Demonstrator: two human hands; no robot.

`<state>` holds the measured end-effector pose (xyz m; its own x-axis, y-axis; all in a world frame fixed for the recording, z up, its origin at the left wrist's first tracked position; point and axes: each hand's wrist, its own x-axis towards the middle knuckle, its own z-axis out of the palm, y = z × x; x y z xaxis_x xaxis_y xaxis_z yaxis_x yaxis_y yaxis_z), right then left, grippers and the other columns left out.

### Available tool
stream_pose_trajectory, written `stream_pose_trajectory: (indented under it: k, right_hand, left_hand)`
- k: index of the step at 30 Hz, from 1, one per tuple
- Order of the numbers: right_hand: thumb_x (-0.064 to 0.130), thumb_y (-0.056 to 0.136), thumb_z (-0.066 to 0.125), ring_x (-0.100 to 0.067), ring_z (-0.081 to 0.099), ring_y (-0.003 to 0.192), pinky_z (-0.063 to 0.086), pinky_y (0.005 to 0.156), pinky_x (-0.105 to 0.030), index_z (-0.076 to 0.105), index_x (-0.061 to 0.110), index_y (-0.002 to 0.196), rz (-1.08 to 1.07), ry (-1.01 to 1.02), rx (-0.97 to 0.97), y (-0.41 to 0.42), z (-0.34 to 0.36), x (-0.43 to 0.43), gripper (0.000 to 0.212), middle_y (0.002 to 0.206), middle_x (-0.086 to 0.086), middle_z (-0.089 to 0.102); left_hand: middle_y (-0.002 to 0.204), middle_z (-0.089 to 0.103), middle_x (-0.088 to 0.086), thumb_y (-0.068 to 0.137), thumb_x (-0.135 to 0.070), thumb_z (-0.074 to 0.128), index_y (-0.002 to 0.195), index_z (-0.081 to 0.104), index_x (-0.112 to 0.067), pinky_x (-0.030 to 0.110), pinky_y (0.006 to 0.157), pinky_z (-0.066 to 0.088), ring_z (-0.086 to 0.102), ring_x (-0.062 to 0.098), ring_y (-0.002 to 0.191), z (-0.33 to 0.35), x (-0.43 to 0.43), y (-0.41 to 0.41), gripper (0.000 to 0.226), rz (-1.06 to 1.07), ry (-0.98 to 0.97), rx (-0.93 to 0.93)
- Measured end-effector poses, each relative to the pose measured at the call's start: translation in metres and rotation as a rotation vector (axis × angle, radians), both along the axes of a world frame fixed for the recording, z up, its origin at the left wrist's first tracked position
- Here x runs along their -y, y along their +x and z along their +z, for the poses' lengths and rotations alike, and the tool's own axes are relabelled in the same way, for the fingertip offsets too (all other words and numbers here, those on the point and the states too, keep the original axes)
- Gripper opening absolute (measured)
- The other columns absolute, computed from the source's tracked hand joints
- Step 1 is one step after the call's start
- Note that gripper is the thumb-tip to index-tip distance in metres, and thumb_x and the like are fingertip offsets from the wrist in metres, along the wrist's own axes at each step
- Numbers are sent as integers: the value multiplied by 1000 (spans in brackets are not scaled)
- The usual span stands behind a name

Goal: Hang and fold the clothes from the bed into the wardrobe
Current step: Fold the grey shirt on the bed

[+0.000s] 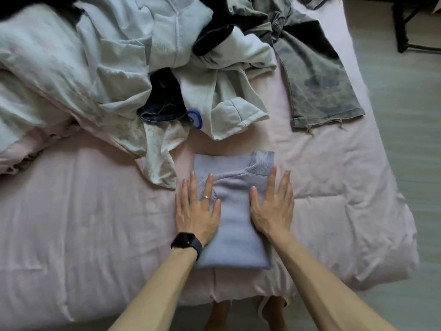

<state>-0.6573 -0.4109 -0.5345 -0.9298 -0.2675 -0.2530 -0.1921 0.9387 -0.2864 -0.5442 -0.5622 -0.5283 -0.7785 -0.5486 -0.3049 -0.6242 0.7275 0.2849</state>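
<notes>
The left hand (196,211) and the right hand (273,206) lie flat with fingers straight and spread, pressing down on either side of a folded lavender sweater (235,225) and gripping nothing. The pink bed (83,211) fills most of the view and carries everything. Across its far half sprawls a heap of unfolded clothes (133,56), mostly white and pale pieces with dark ones tucked among them. To the right of the heap, washed grey jeans (319,87) lie stretched out, frayed hem toward the person. A white sweatshirt (226,99) spills from the heap, its cuff ending just beyond the sweater. The sweater sits near the bed's front edge as a neat rectangle, ribbed collar at its far right corner (the wardrobe is nowhere in view). A black watch (186,242) wraps the left wrist, and a thin ring (206,197) circles one finger of that hand. The step in hand looks like the last smoothing of this fold. The next move likely calls for sliding both hands under the bundle and lifting it level, so the layers do not slip apart on the way to a shelf. Most of the heap is not yet dealt with.
</notes>
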Motion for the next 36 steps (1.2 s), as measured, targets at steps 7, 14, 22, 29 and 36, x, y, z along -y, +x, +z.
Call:
stream_pose_trajectory:
  k: [7, 14, 22, 29, 36]
  right_hand:
    - [72, 90, 35, -37, 25, 145, 29, 115, -49, 1, 45, 158, 19, -115, 211, 85, 24, -26, 81, 166, -12, 8]
    - [80, 84, 42, -38, 42, 124, 50, 90, -51, 10, 61, 151, -1, -71, 160, 72, 15, -17, 77, 164, 1, 11]
    - [55, 92, 59, -42, 55, 109, 57, 69, -48, 41, 27, 152, 141, -51, -7, 78, 13, -15, 69, 149, -15, 41]
    - [45, 92, 63, -37, 57, 93, 54, 53, -41, 47, 21, 149, 306, 16, -71, 78, 61, -6, 64, 143, -14, 47]
    - [40, 90, 66, -38, 56, 85, 52, 53, -43, 50, 18, 147, 443, -103, -161, 63, 180, 50, 63, 139, -17, 51]
  left_hand:
    - [164, 2, 9, 87, -70, 45, 151, -2, -57, 42, 113, 33, 28, 36, 142, 20, -52, 46, 81, 313, 222, 7]
    - [138, 27, 11, 81, -72, 56, 151, 15, -58, 44, 95, 45, 46, 39, 110, 7, -46, 29, 82, 341, 160, -9]
    - [141, 31, 20, 90, -54, 60, 156, 27, -36, 49, 84, 53, 48, 42, 113, 16, -54, 29, 76, 221, 109, -33]
    - [146, 20, 13, 98, -48, 49, 157, 12, -39, 48, 87, 52, 41, 33, 123, 65, -53, 21, 70, 107, 39, 104]
    - [140, 23, 11, 96, -45, 55, 155, 24, -39, 47, 85, 54, 45, 34, 120, 183, -2, 28, 67, 302, 60, -97]
